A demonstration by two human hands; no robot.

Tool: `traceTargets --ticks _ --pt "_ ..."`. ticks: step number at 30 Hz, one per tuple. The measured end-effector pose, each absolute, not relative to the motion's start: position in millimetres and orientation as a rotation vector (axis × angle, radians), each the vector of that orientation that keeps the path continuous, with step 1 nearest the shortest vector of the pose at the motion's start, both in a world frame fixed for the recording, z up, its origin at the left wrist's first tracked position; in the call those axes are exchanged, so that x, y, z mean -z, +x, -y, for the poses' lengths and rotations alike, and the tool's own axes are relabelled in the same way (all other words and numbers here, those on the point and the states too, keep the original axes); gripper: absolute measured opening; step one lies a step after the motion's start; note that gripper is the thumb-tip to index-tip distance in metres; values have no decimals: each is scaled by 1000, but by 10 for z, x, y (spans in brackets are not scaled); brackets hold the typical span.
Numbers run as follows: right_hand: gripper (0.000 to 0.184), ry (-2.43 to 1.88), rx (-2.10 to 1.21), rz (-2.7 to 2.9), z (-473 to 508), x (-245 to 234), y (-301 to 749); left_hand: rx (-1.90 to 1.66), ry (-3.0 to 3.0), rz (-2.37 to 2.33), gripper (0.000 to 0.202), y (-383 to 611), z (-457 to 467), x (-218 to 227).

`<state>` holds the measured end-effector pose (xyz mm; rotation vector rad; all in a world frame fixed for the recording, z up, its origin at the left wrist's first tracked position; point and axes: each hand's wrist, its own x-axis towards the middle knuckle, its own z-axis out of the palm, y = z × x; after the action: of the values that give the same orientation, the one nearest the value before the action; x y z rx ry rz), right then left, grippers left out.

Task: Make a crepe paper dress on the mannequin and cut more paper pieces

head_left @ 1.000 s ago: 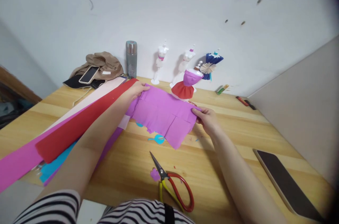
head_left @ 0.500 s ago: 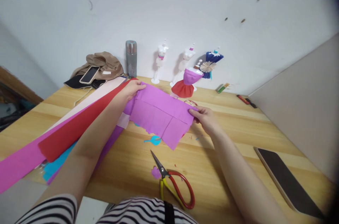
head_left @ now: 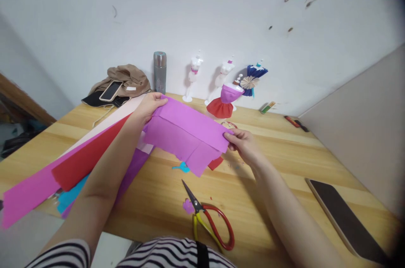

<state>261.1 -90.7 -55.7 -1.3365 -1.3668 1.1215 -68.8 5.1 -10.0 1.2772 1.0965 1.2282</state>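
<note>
A sheet of purple crepe paper point(head_left: 186, 133) is stretched between my two hands above the table, with a crease along its length and a ragged lower edge. My left hand point(head_left: 148, 106) pinches its upper left corner, and my right hand point(head_left: 242, 143) grips the right end between thumb and fingers. Below it on the table lie scissors point(head_left: 198, 207) with one red and one yellow handle, slightly apart at the blades. Beside them is a small purple paper flower point(head_left: 188, 206). A blue paper scrap point(head_left: 182, 167) and a red piece point(head_left: 215, 163) show under the sheet's lower edge.
Small mannequins point(head_left: 191, 76) stand along the wall, one in a purple top and red skirt point(head_left: 220, 108), one in blue paper point(head_left: 253, 78). A flask point(head_left: 160, 71), brown cloth point(head_left: 131, 78) and paper strips point(head_left: 88, 154) are left; a large phone point(head_left: 343, 219) lies right.
Both hands have shifted slightly left with the purple crepe paper, my left hand more so. The sheet now tilts, its lower part swung back, and more of the red piece shows beneath.
</note>
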Motion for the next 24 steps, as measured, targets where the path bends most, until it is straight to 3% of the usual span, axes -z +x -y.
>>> traceTargets --ticks 11,20,24 --pt "27 -1283 -880 1282 1168 178 2486 -1456 1505 -1065 13 -753 217 -295" --pt "10 -973 -42 1555 1329 -58 2421 -1742 1624 -887 6 -775 262 -515" --pt "13 -925 78 1614 1291 -57 2482 -1771 1745 -789 12 -852 381 -608"
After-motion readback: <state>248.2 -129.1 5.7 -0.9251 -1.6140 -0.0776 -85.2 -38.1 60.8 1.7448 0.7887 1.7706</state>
